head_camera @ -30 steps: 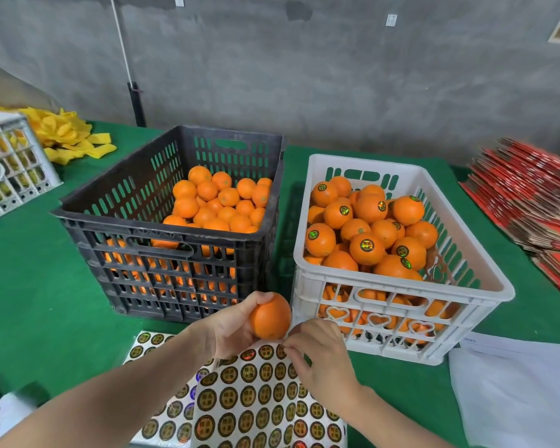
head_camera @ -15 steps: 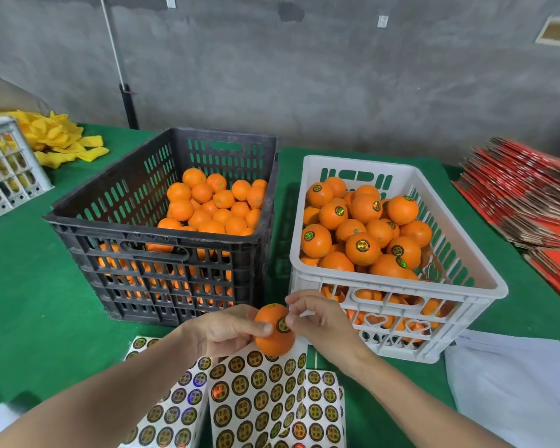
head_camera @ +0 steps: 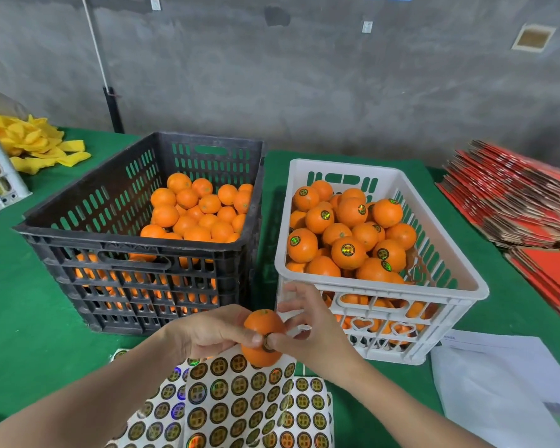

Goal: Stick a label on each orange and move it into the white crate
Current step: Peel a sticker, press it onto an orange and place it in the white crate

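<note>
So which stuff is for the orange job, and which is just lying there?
Job: orange, left hand, right hand, sticker sheets, black crate, white crate.
Lying about: yellow cloths, red cartons, papers.

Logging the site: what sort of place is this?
Probably a fruit-packing workroom: a black crate and white crate of oranges, label sheets, flattened red cartons on a green table.
</note>
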Demonstrator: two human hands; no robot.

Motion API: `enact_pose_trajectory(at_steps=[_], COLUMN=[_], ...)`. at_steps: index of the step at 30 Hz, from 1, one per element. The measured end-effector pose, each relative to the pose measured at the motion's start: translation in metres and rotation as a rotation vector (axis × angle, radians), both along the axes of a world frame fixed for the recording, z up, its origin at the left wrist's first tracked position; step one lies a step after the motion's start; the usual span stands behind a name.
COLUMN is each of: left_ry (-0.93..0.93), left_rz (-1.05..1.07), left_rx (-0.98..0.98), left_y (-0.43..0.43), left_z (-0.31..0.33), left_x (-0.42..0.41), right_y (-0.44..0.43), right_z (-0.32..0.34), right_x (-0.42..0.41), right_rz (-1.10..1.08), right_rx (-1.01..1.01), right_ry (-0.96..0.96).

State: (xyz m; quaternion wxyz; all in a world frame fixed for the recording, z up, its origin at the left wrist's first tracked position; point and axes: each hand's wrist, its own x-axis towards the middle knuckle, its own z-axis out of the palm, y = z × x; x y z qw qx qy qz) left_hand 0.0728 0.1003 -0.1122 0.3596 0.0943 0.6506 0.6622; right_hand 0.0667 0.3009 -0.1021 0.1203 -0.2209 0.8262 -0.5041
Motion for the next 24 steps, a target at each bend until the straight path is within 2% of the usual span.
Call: enact_pose_trajectory(at_steps=[4, 6, 9, 12, 14, 16, 18, 20, 24], left_ry=[0.073, 0.086, 0.086, 0.042, 0.071, 0.146, 0.207, 0.174, 0.075], left_rz=[-0.089, -0.097, -0.061, 0.082, 0.142, 0.137, 0.154, 0.174, 0.244], left_rx=[-0.017, 0.006, 0.034, -0.093, -0.161, -0.186, -0.184, -0.099, 0.041], left_y=[0.008, 0.013, 0.026, 0.035, 0.037, 0.041, 0.042, 0.043, 0.045], left_z=[0.015, 0.022, 0.031, 0.033, 0.034, 0.037, 0.037, 0.036, 0.038], left_x=[-0.003, -0.005, -0.009, -0.020, -0.028, -0.031, -0.032, -0.035, -0.039], right_y=[0.013, 0.019, 0.022, 0.037, 0.057, 0.083, 0.108, 0.126, 0.140], right_z=[0.015, 0.023, 0.036, 0.058, 0.074, 0.087, 0.091, 0.082, 0.059], right_x=[0.008, 0.010, 0.012, -0.002, -0.033, -0.077, -0.114, -0.136, -0.149], right_rz=[0.230, 0.288, 0.215, 0.088, -0.103, -0.331, -0.516, -0.548, -0.487], right_rx=[0.081, 0.170, 0.209, 0.061, 0.000, 0.149, 0.466, 0.743, 0.936], right_ry=[0.038, 0.115, 0.302, 0.307, 0.315, 0.382, 0.361, 0.244, 0.085])
